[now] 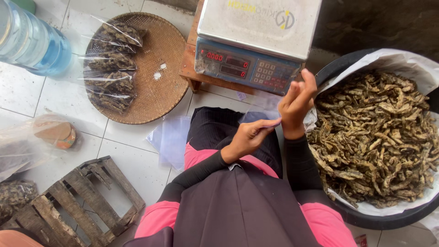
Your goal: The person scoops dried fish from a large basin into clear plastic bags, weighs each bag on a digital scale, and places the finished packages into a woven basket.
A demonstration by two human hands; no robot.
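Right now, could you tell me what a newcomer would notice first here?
Most striking is the black tub at right, lined with white paper and heaped with dried fish. Beside it, the left hand and right hand hold a thin clear bag before the scale. Upper left, a woven tray holds filled bags.

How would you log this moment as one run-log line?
left hand: pinching thin clear bag | right hand: raised at the bag's top | right: tub of dried fish | ahead: scale
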